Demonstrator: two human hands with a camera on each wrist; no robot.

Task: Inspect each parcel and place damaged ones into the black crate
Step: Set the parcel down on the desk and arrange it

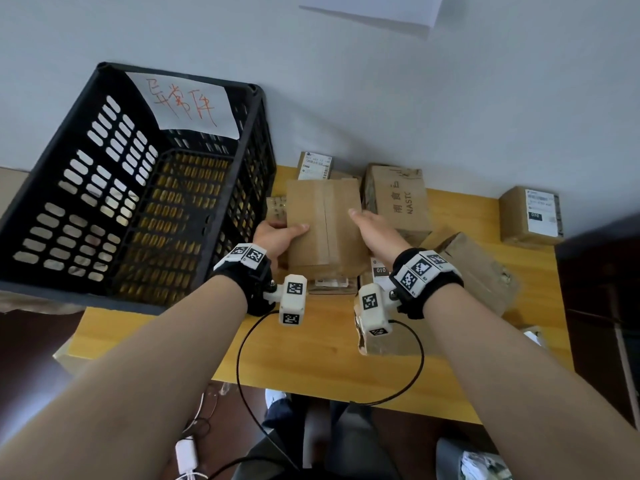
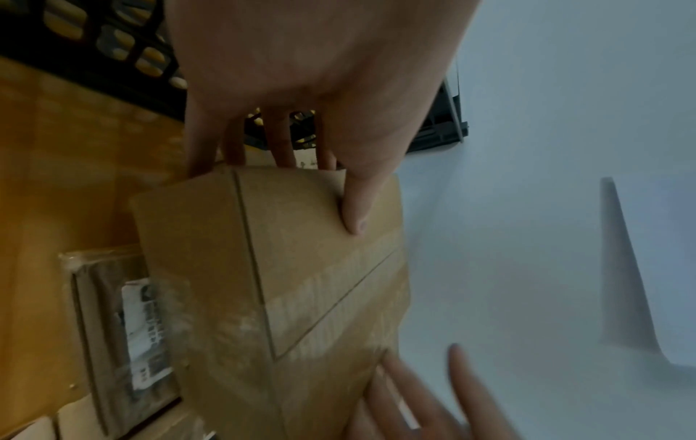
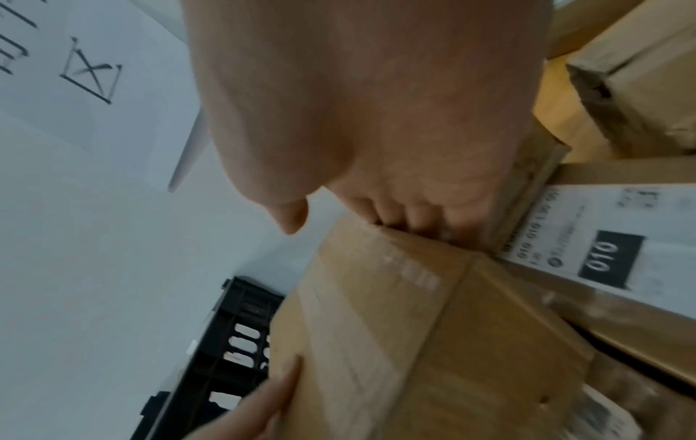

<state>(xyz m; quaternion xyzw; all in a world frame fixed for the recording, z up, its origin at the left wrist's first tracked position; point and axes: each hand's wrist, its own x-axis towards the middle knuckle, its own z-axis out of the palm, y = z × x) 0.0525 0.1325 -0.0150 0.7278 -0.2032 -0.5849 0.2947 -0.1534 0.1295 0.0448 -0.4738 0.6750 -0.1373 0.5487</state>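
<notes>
**Parcel held up for checking beside the crate**

Beside the black crate [image 1: 138, 188], which takes up the left part of the yellow table [image 1: 311, 344] and carries a white paper sign [image 1: 187, 105] with red handwriting on its far wall, a person holds one parcel clear of the heap. I can see nothing lying in the crate; only its slotted floor shows.

Right of the crate lie the other cardboard boxes: a printed box [image 1: 401, 199] at the back, a crumpled box [image 1: 478, 268] nearer the person, and a labelled box [image 1: 531, 216] well apart, farthest from the crate. A flat box with a 010 label [image 3: 610, 259] lies under the lifted one.

Just right of the crate's near corner is the held parcel [image 1: 325, 226], a plain brown box, taped seam facing up. The left hand [image 1: 277, 237] grips its crate-side edge, thumb pressed on top and fingers [image 2: 280, 143] curled behind. The right hand [image 1: 374, 233] takes the opposite edge, fingers hooked over it, thumb lifted off the card.

This looks like the inspecting step. The visible faces seem sound, so the next move probably calls for turning the box over to see its hidden sides before deciding whether it goes into the crate.
</notes>
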